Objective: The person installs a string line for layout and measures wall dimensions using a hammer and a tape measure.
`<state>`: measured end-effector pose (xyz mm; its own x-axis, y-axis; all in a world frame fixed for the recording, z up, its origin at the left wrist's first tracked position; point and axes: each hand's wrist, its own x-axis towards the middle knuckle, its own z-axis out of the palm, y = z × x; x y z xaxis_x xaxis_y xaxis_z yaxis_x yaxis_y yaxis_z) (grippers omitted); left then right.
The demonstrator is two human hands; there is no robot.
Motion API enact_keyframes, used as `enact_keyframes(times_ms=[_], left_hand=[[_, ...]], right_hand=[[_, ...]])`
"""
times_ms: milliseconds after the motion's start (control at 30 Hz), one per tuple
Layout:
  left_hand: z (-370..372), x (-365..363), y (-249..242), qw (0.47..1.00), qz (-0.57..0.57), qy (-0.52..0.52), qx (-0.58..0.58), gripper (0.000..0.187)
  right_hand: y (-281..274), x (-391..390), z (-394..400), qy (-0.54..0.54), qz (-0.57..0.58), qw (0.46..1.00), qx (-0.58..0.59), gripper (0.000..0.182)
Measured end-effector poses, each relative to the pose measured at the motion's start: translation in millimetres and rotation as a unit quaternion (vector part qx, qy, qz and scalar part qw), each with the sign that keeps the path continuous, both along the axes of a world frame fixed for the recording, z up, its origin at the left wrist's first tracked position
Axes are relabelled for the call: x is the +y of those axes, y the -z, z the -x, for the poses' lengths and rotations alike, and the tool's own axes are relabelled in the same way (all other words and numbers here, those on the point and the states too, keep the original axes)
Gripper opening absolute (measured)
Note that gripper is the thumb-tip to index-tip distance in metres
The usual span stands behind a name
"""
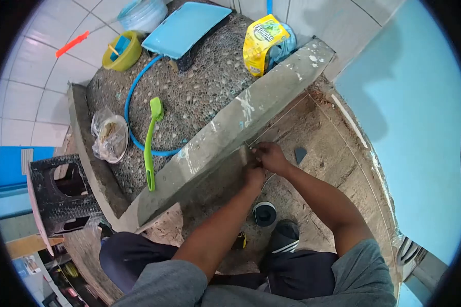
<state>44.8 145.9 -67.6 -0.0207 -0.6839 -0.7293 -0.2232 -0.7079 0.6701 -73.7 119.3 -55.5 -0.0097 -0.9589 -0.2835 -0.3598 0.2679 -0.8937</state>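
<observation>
My right hand [270, 157] is closed, its fingers pinched together on a thin pale string [280, 118] beside the low concrete curb. Just below and touching it, my left hand [254, 172] is closed too, seemingly on the same string, though its fingertips are partly hidden. From my hands the string stretches along the curb's base to the far corner, and a line runs back along the wall side. Another length drops from my hands toward a black-and-white roll [264, 213] on the floor near my foot. A small dark grey tile shard [300, 154] lies right of my hands.
The concrete curb [225, 130] borders a pebbled basin holding a green brush [149, 146], a blue hose [129, 112], a light blue tray [187, 28], a yellow-green bowl [123, 57] and a yellow packet [261, 43]. A light blue panel [410, 117] stands at right; a black stove-like frame [61, 189] is at left.
</observation>
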Motion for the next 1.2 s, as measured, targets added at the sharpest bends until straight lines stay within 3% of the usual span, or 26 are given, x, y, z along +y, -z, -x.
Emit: enact_keyframes(times_ms=[67,133,167,233,267,333,433,533,633,833,933,1067,1200], left_hand=[[4,-4,1,0.997,-0.003,0.031,-0.065,0.028],[-3,0,6,0.981,0.127,0.053,-0.139,0.027],[-8,0,9,0.963,0.191,0.068,-0.176,0.027],[-11,-6,-32,0.944,0.242,0.075,-0.213,0.024],[-12,-9,-52,0.933,0.267,0.079,-0.229,0.023],[-15,-20,-65,0.908,0.325,0.115,-0.237,0.025],[-19,-40,-62,0.858,0.346,0.212,-0.315,0.028],[-16,-55,-57,0.814,0.344,0.290,-0.367,0.030],[-13,-58,-57,0.795,0.354,0.312,-0.381,0.032],[6,-61,-53,0.823,0.302,0.272,-0.397,0.034],[13,-59,-54,0.850,0.317,0.218,-0.361,0.033],[20,-59,-57,0.877,0.261,0.184,-0.360,0.031],[30,-41,-66,0.941,0.273,-0.014,-0.201,0.026]], right_hand=[[13,-9,4,-0.012,0.038,0.998,0.041,0.028],[26,-15,5,0.006,0.072,0.997,0.040,0.026],[32,-18,9,-0.001,0.002,1.000,-0.028,0.023],[35,-24,14,-0.016,-0.134,0.976,-0.169,0.019],[35,-25,17,0.042,-0.222,0.933,-0.281,0.018],[37,-28,25,0.148,-0.375,0.777,-0.483,0.021],[49,-28,17,0.158,-0.348,0.693,-0.611,0.024],[41,-30,7,0.218,-0.336,0.681,-0.613,0.016],[45,-31,12,0.176,-0.334,0.639,-0.670,0.025],[39,-25,24,0.150,-0.302,0.666,-0.665,0.025],[31,-29,24,0.149,-0.308,0.725,-0.598,0.026],[31,-27,28,0.140,-0.285,0.708,-0.630,0.022],[35,-30,25,0.132,-0.279,0.771,-0.557,0.013]])
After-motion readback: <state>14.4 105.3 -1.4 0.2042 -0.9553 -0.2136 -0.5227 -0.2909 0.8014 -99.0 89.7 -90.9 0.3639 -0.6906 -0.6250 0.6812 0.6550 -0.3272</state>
